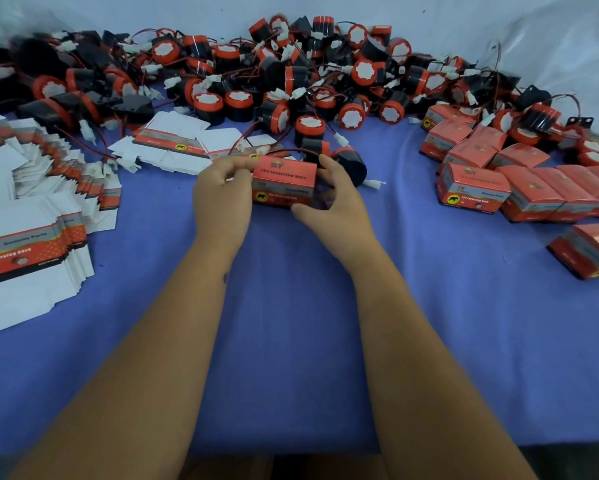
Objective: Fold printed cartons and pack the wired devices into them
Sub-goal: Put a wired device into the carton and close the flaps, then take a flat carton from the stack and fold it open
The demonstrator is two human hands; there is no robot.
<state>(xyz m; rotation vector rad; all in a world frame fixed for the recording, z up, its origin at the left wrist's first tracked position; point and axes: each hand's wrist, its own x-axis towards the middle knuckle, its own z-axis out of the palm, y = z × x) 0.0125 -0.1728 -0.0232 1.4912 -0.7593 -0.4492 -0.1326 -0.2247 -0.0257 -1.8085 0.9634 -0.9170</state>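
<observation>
**A carton gets closed up between two hands**

Both hands hold one red carton (284,183) just above the blue tabletop (291,323); the left hand (222,192) pinches its left end with fingers and thumb, and the right hand (332,199) curls round its right end; the hands sit apart, with only the carton between them.

This looks like the closing step; the carton is already a box shape, and I cannot tell if a device is inside, or if the end flaps are tucked in. The next move likely calls for pushing the flaps shut with the fingertips, then putting the carton with the finished cartons (499,188) off to the right of the hands.

The carton is thin printed card, smooth and a bit shiny, with sharp corners; it will dent if squeezed hard. Just past the hands lies a big pile of devices (291,81); they are round, black and red, hard like plastic, with thin red and black wires and little white plugs that tangle. To the left of the hands are flat cartons (31,251), white and papery, stacked like cards.
</observation>
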